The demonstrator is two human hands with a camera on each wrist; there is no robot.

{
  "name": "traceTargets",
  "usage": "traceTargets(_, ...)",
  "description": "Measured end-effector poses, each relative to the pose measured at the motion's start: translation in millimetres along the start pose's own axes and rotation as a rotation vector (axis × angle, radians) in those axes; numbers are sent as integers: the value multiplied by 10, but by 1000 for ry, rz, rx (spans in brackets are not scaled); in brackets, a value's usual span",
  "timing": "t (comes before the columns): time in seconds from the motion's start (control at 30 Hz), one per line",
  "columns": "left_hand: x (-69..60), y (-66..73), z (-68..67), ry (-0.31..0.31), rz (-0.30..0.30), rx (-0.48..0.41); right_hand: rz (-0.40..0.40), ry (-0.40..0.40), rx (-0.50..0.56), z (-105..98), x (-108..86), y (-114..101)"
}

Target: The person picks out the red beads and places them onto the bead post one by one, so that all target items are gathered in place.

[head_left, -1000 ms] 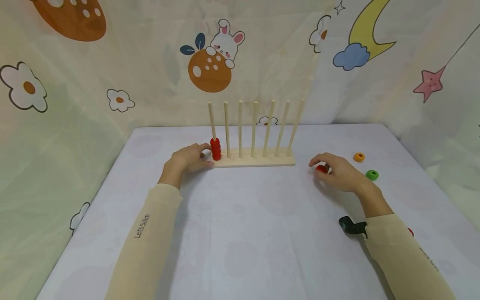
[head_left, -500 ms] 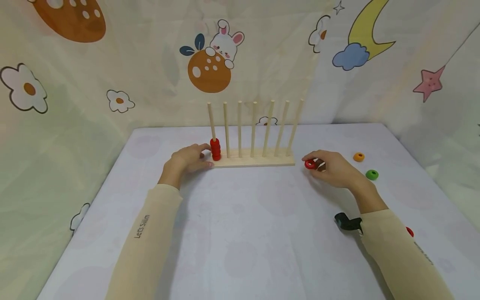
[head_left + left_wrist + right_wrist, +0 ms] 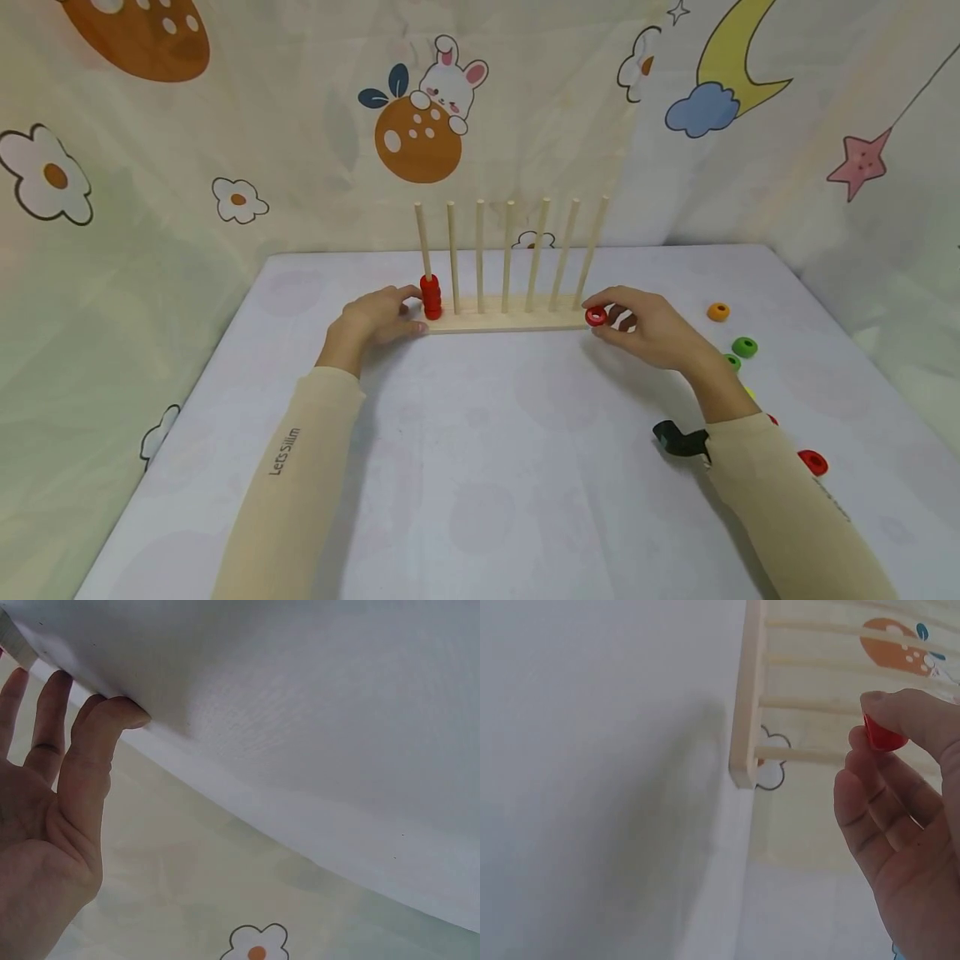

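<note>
fingers (image 3: 407, 293) spread and relaxed, a person's left hand (image 3: 371, 318) rests against the left end of a wooden rack (image 3: 487, 320); how firmly its grip presses there cannot be told. just beside those fingertips, red beads (image 3: 432, 300) sit stacked on the leftmost peg (image 3: 423, 242), the only one of seven upright pegs to carry any. the rack's long axis runs left to right across the white surface (image 3: 480, 467), the six bare pegs (image 3: 507, 258) standing in line between the stack and the person's right hand (image 3: 648, 327). at the rack's right end, that hand's grip pinches a single red bead (image 3: 596, 323) between thumb and fingertip. the relation that counts: the held bead is just beside the rightmost peg (image 3: 591, 254), well below its tip, while the stack lies to its left, nearly the whole length of the rack away. the bead's hole faces the viewer, so its axis appears to cross the upright pegs rather than run with them; by judgement, lining the two up would call for a lift and a turn. the left hand is nearer the stack, the right nearer the bare pegs at the far right. beyond, to the right, lie an orange bead (image 3: 718, 312), green beads (image 3: 745, 347) and, partly behind the sleeve (image 3: 787, 500), another red one (image 3: 816, 462).
</note>
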State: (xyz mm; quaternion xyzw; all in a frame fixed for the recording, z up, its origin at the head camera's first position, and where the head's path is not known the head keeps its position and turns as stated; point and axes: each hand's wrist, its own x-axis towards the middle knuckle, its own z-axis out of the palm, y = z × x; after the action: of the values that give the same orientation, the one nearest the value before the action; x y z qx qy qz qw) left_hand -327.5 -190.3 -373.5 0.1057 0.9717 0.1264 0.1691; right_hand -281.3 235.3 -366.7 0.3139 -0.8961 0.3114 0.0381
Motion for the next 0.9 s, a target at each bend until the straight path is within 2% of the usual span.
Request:
traceTargets(0.67,30,30,19,3,-22,-23,-124,55,72,95,252,-190)
traceTargets(0.9,-6,15,4,4,-39,-22,-118,86,95,190,350,-280)
